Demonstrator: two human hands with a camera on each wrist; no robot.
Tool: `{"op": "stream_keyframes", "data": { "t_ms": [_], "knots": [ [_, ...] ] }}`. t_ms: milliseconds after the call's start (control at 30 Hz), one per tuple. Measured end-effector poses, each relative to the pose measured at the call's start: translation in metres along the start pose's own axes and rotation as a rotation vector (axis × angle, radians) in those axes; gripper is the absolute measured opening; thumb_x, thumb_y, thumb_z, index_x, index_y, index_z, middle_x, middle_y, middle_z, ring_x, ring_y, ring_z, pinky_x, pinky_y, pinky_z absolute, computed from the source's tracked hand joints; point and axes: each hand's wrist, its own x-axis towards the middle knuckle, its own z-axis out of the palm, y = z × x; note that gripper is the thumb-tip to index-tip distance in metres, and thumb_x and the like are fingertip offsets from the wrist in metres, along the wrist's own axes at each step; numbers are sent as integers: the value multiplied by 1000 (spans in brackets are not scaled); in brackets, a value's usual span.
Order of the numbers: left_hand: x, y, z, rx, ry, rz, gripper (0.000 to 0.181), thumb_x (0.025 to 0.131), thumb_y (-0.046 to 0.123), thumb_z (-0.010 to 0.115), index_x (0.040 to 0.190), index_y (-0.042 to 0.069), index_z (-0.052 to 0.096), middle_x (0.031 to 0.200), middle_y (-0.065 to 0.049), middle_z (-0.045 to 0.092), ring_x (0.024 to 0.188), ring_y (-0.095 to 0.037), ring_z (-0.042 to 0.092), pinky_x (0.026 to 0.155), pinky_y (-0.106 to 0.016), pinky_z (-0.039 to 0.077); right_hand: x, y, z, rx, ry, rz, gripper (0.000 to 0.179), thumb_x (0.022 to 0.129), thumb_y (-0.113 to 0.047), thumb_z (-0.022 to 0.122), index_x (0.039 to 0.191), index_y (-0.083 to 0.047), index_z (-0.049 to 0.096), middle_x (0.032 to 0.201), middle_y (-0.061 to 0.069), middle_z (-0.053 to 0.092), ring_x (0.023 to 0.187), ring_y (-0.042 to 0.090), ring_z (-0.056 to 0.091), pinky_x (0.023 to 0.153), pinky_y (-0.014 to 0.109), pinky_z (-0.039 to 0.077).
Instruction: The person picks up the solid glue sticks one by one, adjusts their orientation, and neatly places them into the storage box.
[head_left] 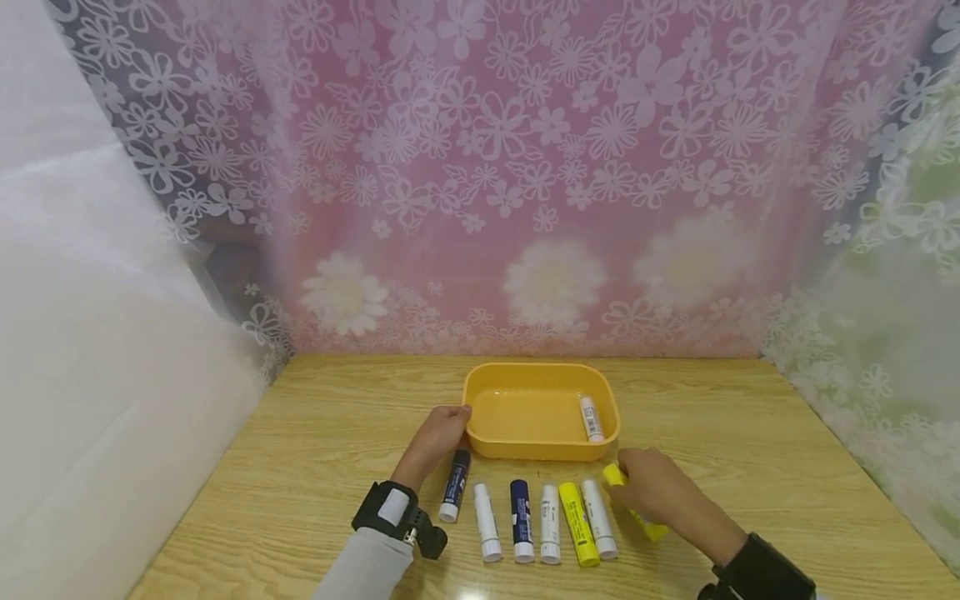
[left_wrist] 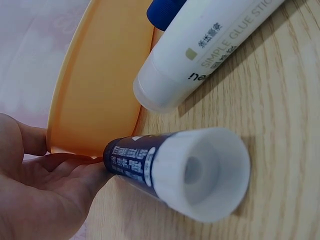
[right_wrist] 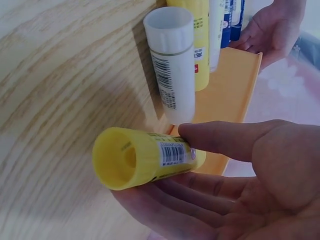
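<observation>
Between thumb and fingers, right grip (head_left: 660, 490) pinches a yellow glue stick (right_wrist: 150, 157); left grip (head_left: 435, 437), a tray (head_left: 517, 417).

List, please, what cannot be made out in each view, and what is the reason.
Head view: the middle of the yellow glue stick, covered by the right hand.
Head view: the print on the white glue stick inside the tray, too small to read; the tray itself shows well.
Left wrist view: one end of the nearest white glue stick, cut off by the top edge.
Right wrist view: part of the tray, hidden behind glue sticks and the right hand.
</observation>
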Motion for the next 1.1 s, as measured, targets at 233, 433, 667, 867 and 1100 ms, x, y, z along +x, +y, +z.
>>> {"op": "stream_keyframes", "data": {
  "t_ms": [233, 433, 667, 867, 1100],
  "knots": [
    [0, 1, 0, 5, -3, 2, 46, 110, 29, 39, 134, -5, 59, 120, -14, 65, 102, -20, 61, 98, -44, 52, -2, -5, -5, 6, 60, -75, 20, 85, -15, 78, 95, -4, 64, 77, 3, 57, 66, 16, 53, 58, 31, 44],
    [0, 0, 0, 5, -5, -4, 46, 110, 30, 40, 133, -4, 60, 118, -14, 65, 101, -21, 60, 98, -44, 51, -5, -9, -10, -7, 93, -102, 16, 85, -13, 77, 92, -5, 65, 74, 1, 59, 62, 14, 54, 54, 28, 46],
    [1, 0, 0, 3, -1, 7, 45, 110, 28, 38, 130, -5, 62, 115, -15, 66, 97, -20, 61, 94, -41, 53, -7, -16, -21, -27, 127, -139, 19, 84, -14, 78, 93, -3, 65, 75, 2, 59, 61, 13, 53, 53, 26, 44],
    [1, -1, 0, 6, 10, -1, 45, 110, 29, 39, 130, -4, 62, 114, -13, 65, 98, -20, 60, 94, -41, 52, -6, -23, -30, -50, 162, -187, 18, 85, -14, 77, 87, -5, 62, 68, 1, 54, 55, 12, 48, 49, 24, 38],
    [1, -1, 0, 18, 16, 0, 45, 110, 30, 39, 128, -3, 63, 110, -11, 65, 96, -19, 60, 92, -40, 52, -3, -28, -45, -59, 211, -252, 20, 88, -17, 75, 92, -2, 62, 67, 2, 53, 52, 11, 43, 50, 24, 35]
  ]
}}
